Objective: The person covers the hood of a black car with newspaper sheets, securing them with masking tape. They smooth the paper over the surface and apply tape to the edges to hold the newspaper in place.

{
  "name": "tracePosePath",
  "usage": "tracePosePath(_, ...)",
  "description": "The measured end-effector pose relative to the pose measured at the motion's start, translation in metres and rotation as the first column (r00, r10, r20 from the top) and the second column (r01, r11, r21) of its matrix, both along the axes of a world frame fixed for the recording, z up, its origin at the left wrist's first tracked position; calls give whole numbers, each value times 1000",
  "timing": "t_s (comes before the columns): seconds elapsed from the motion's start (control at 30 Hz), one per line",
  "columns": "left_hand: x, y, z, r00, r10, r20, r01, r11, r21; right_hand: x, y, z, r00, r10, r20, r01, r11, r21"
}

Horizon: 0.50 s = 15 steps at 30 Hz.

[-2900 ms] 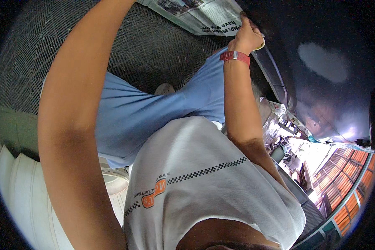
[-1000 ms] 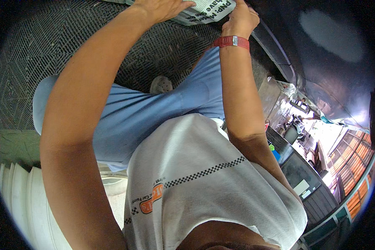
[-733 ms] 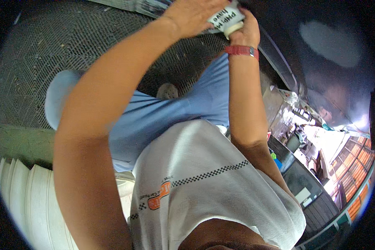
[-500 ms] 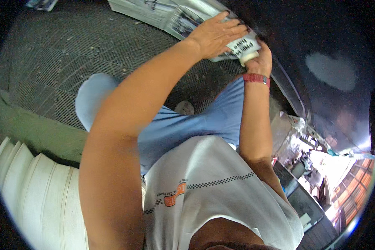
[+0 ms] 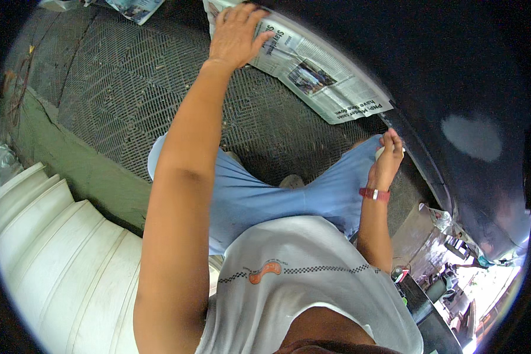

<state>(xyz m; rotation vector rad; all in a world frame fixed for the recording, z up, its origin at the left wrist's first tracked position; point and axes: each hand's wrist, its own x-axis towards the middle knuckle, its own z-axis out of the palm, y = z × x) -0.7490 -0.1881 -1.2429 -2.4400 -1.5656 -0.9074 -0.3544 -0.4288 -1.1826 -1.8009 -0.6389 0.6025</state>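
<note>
A sheet of newspaper [image 5: 312, 76] hangs along the lower edge of a dark, glossy car body panel [image 5: 430, 76]. My left hand [image 5: 237, 34] lies on the paper's far left part with its fingers spread, close to the panel edge. Nearer to me, just past the paper's right end and apart from it, is my right hand [image 5: 389, 162], with a red wristband. Its fingers are curled round a whitish roll of tape [image 5: 379, 153], mostly hidden by the hand. A pale grey patch [image 5: 472, 137] marks the panel on the right.
Black patterned matting [image 5: 130, 88] covers the floor below the panel. A green strip of floor [image 5: 94, 171] runs along the left, beside a stack of white plastic chairs [image 5: 71, 259]. More printed paper [image 5: 137, 9] hangs at the far left. Assorted clutter [image 5: 445, 283] stands at the right.
My left hand has slid left along the newspaper. My right hand has drawn back toward me from the paper's right end with the tape roll, and the sheet now shows more fully.
</note>
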Motion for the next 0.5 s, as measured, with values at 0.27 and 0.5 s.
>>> tracePosePath(0.27,-50,26,9,944,319,-81,-328,935,-137,-65,-30,18,862,474,-181,-483,876,-3)
tracePosePath(0.5,73,-121,121,788,-93,608,570,482,-665,-98,-3,59,594,778,-207,-795,607,2)
